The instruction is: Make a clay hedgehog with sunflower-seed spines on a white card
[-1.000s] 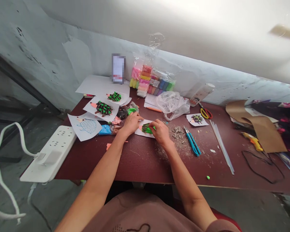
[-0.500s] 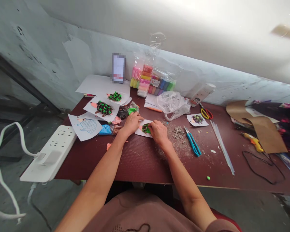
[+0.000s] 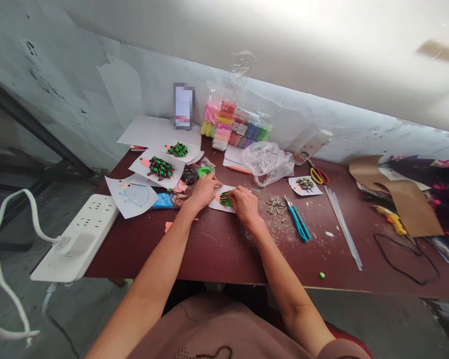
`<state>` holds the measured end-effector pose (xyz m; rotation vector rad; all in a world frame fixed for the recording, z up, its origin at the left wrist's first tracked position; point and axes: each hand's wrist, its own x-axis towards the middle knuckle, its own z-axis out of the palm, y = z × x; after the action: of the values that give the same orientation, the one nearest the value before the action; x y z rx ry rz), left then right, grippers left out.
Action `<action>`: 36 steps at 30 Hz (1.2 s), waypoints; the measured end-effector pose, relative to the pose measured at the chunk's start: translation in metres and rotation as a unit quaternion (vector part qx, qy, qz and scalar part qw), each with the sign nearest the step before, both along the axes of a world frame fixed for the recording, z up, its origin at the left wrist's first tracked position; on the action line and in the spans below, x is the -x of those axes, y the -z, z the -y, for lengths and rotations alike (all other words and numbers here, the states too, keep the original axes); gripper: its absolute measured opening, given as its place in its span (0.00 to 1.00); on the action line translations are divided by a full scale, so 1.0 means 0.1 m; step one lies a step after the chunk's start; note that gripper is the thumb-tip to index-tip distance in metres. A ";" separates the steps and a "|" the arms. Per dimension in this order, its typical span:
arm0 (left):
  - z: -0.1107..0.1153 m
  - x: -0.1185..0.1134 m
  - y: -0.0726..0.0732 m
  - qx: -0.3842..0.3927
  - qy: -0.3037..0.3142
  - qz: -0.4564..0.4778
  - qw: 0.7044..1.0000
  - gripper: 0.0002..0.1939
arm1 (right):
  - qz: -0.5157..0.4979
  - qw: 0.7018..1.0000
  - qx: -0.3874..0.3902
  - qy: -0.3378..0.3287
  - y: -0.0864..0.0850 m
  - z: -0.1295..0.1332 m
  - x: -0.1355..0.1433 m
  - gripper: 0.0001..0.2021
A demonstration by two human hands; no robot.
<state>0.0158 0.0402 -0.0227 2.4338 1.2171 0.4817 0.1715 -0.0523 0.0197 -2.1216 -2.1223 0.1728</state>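
Note:
A small white paper card (image 3: 214, 204) lies on the table with a green clay hedgehog (image 3: 225, 198) on it, its face pink and its back set with dark striped seeds. My left hand (image 3: 205, 192) rests at the card's left edge, fingers stretched out and touching the paper. Over the hedgehog's right side, my right hand (image 3: 245, 203) has its fingers pinched together; whatever they hold is hidden. To the right of that hand lies a loose pile of sunflower seeds (image 3: 275, 205) among crumbs.
Finished hedgehog cards (image 3: 160, 168) and a blue hedgehog drawing (image 3: 132, 194) lie left. Packs of coloured clay (image 3: 222, 127) stand behind, beside a plastic bag (image 3: 267, 160). Rightward are a blue utility knife (image 3: 298, 222), scissors (image 3: 319, 176), glue sticks (image 3: 343, 227) and a glue gun (image 3: 392, 219).
Both hands stay in nearly the same place on the card. The view has shifted very slightly; nothing on the table has visibly moved.

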 end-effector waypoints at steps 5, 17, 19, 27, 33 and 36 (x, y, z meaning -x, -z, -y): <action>0.00 -0.01 0.01 0.004 -0.002 -0.003 1.000 0.19 | -0.051 0.999 -0.011 0.013 0.03 0.03 -0.06 0.09; -0.01 -0.01 0.03 0.002 -0.001 0.002 1.000 0.19 | -0.045 0.987 -0.041 0.149 -0.04 0.17 -0.47 0.11; -0.01 -0.01 0.02 0.004 -0.003 -0.001 1.000 0.20 | -0.019 0.981 -0.020 0.190 -0.08 0.24 -0.63 0.11; -0.04 0.00 0.10 -0.005 -0.006 0.018 1.000 0.18 | 0.022 0.956 0.073 0.284 -0.20 0.52 -0.96 0.10; -0.04 0.01 0.11 -0.004 -0.004 0.016 1.000 0.18 | 0.010 0.956 0.101 0.276 -0.23 0.56 -0.94 0.09; -0.04 0.01 0.11 -0.004 -0.004 0.018 1.000 0.18 | 0.004 0.960 0.118 0.255 -0.21 0.56 -0.93 0.07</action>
<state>0.0147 0.0443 -0.0333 2.4171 1.2136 0.5328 0.2644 -0.1079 0.0406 -2.7244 -1.5444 0.3726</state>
